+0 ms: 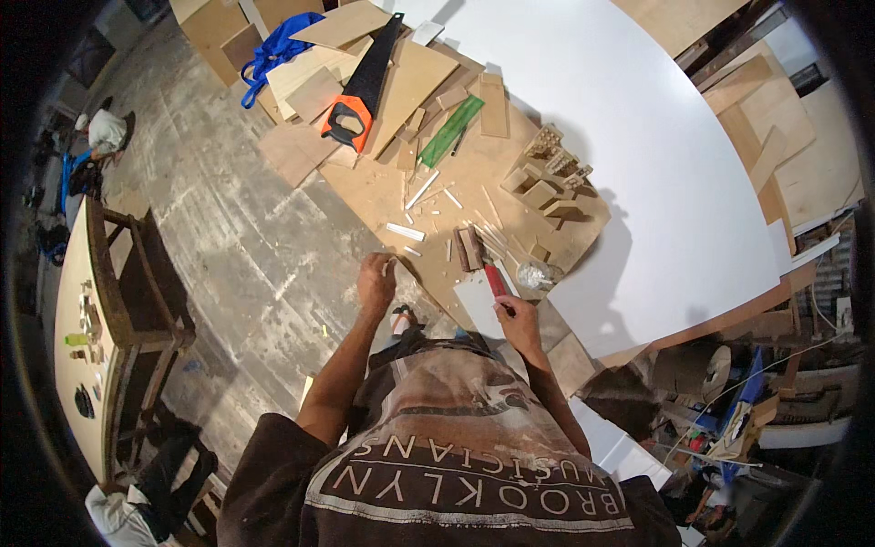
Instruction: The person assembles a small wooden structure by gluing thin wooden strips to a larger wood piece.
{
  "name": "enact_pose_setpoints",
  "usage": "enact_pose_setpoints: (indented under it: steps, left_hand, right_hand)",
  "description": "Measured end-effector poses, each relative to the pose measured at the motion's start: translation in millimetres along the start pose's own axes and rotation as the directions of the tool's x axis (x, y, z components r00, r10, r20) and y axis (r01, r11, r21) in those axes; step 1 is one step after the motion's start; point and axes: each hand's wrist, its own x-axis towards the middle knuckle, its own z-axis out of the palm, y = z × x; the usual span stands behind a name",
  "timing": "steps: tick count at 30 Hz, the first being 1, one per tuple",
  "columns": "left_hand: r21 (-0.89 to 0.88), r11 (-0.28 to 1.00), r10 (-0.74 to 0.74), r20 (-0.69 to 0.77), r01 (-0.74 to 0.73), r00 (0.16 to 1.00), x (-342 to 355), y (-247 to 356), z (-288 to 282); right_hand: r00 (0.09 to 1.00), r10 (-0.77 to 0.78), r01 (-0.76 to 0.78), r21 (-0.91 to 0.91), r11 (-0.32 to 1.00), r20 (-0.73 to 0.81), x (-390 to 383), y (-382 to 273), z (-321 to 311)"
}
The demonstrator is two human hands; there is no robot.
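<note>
My left hand (pixel 376 284) hovers by the near left edge of the brown work board (pixel 360 196), its fingers pinched together. A small pale bit seems to show at the fingertips, too small to name. My right hand (pixel 518 322) has its fingers closed around the near end of a red-handled tool (pixel 494 280), whose working end I cannot make out. Just beyond that tool lies a brown wooden block (pixel 469 248). White strips (pixel 422 190) and thin wooden sticks (pixel 492 239) are scattered on the board, and a small clear container (pixel 534 274) stands at its right.
A handsaw (pixel 354 114) with an orange handle rests on stacked wood offcuts (pixel 410 77) beside blue cloth (pixel 278 55). A green strip (pixel 452 132) and small wooden blocks (pixel 547 178) lie nearby. The large white panel (pixel 656 182) spreads right; another table (pixel 77 301) stands left. People are at far left.
</note>
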Motion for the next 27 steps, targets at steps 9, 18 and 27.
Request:
enact_pose_setpoints:
  steps: [9,18,27]
  left_hand:
    - [0.098,0.929,0.338,0.172,-0.358,0.925,17.8,42.0,2.3]
    - [0.096,0.915,0.377,0.152,-0.393,0.914,25.8,23.1,16.3]
    - [0.184,0.983,0.009,-0.035,-0.003,0.999,63.6,15.0,16.9]
  right_hand:
    - [1.000,0.004,-0.004,0.032,0.999,0.001,-1.7,-16.5,0.8]
    - [0.996,0.070,-0.068,0.043,0.997,-0.047,-18.7,6.7,-3.7]
    - [0.993,0.019,-0.017,0.018,1.000,-0.114,-19.3,14.5,-9.4]
